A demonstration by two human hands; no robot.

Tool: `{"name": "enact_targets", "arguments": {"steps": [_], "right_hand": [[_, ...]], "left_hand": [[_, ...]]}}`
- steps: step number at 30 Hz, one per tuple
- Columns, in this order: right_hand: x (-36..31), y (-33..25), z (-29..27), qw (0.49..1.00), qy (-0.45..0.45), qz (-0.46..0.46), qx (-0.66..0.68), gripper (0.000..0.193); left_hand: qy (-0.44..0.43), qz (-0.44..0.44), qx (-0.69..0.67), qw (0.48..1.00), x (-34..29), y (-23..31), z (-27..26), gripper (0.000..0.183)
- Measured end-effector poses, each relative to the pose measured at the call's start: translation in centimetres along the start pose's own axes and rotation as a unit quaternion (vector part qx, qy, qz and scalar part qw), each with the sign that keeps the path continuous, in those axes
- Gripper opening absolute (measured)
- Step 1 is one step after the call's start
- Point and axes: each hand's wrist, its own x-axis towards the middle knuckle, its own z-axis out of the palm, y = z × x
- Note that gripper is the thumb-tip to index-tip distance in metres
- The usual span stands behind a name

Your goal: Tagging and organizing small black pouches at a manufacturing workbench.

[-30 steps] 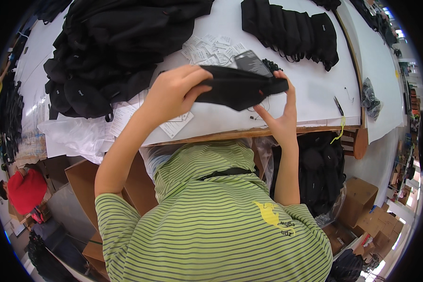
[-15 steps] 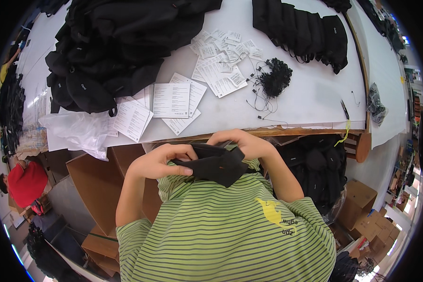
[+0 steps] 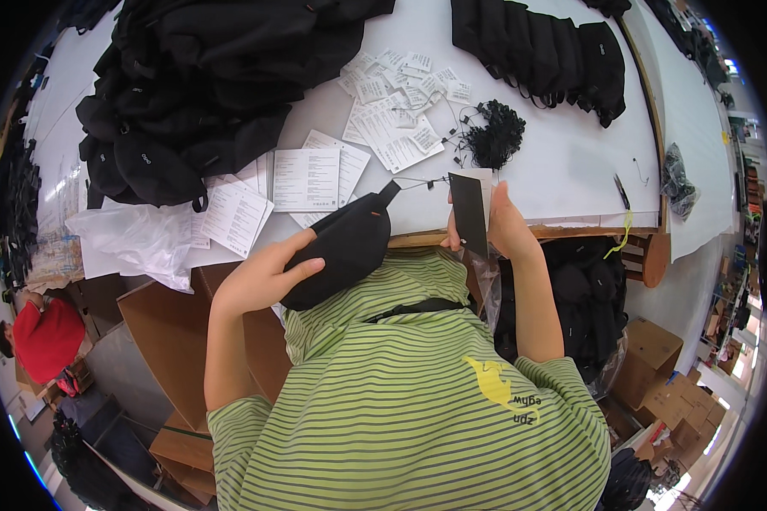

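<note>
A small black belt bag [image 3: 345,247] is gripped along its left edge by my left hand [image 3: 268,271], thumb on the near face. Off its upper right strap loop runs a thin black cord to a hang tag [image 3: 470,213], dark on one face and pale on the other. My right hand [image 3: 509,228] pinches that tag, fingers behind it and thumb at its side. The cord is stretched between bag and tag, above the table's front edge. White printed cards [image 3: 307,180] lie just beyond the bag.
Black bags [image 3: 222,60] are heaped at the far left; a row of black bags [image 3: 537,51] lies far right. Between them are small paper labels [image 3: 400,85] and a tangle of black cords [image 3: 496,134]. Snips [image 3: 622,192] lie right. Cardboard boxes [image 3: 175,341] stand below the table.
The bag has swung up and left in my left hand. My right hand has left the bag and moved right, now holding the hang tag out on its cord.
</note>
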Motion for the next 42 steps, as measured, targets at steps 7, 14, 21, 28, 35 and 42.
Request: {"name": "enact_targets", "arguments": {"steps": [7, 14, 21, 28, 35, 42], "right_hand": [[0.1, -2.2, 1.2, 0.971, 0.151, 0.008, -0.185, 0.04], [0.6, -1.8, -2.2, 0.931, 0.321, -0.132, -0.112, 0.012], [5.4, 2.8, 1.1, 0.885, 0.179, -0.138, 0.406, 0.018], [6.6, 1.6, 3.6, 0.865, 0.439, -0.151, 0.191, 0.024], [6.2, 0.3, 1.3, 0.81, 0.504, -0.299, -0.038, 0.026], [2.6, -4.0, 6.3, 0.862, 0.231, -0.089, -0.442, 0.021]], "left_hand": [[-0.008, -0.027, -0.036, 0.999, -0.4, 0.5, -0.2, 0.031], [0.002, 0.05, -0.021, 0.999, -0.2, 0.2, 0.2, 0.028], [-0.05, 0.068, 0.026, 0.996, 1.0, 2.2, 0.5, 0.026], [-0.081, 0.078, 0.067, 0.991, 1.3, 2.9, 0.2, 0.028], [-0.072, 0.099, 0.088, 0.989, 1.7, 4.8, -0.3, 0.024], [0.044, 0.187, 0.209, 0.959, 4.3, 5.6, 2.8, 0.019]]}}
